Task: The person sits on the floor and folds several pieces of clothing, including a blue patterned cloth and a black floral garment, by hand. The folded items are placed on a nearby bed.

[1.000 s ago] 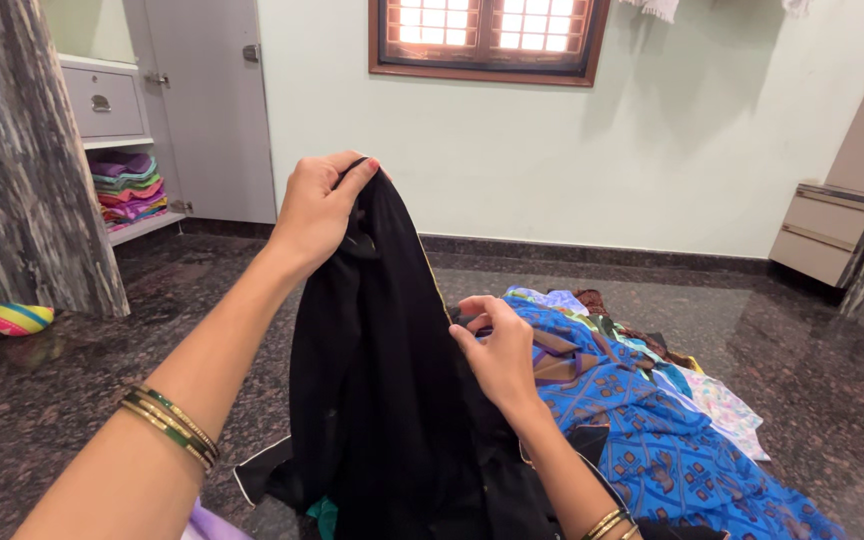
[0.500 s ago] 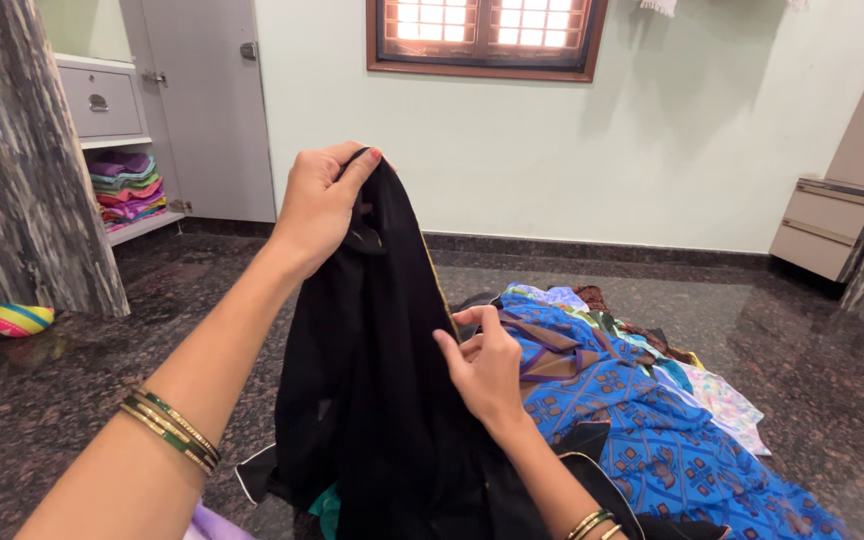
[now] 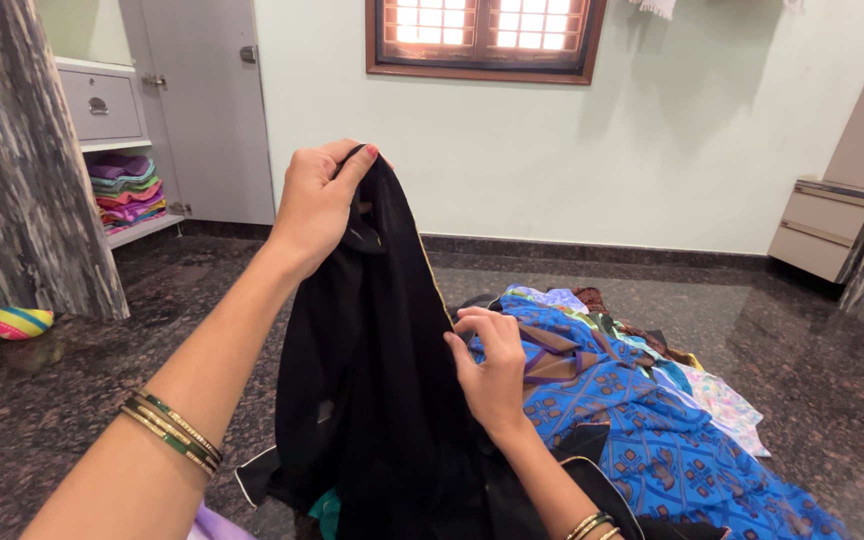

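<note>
1. The left hand point(image 3: 317, 200) is raised, arm stretched forward, fingers pinching the top of the black cloth point(image 3: 377, 400).
2. The right hand point(image 3: 492, 370) sits lower, pinching the cloth's gold-trimmed right edge.
3. The cloth hangs between the hands, left of the blue cloth point(image 3: 652, 440) on the floor point(image 3: 802, 330).
4. Since half a second ago, the right hand has slid slightly down the edge.

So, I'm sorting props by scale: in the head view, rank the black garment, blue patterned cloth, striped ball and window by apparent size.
1. black garment
2. blue patterned cloth
3. window, far off and cropped, so unsure
4. striped ball
</note>
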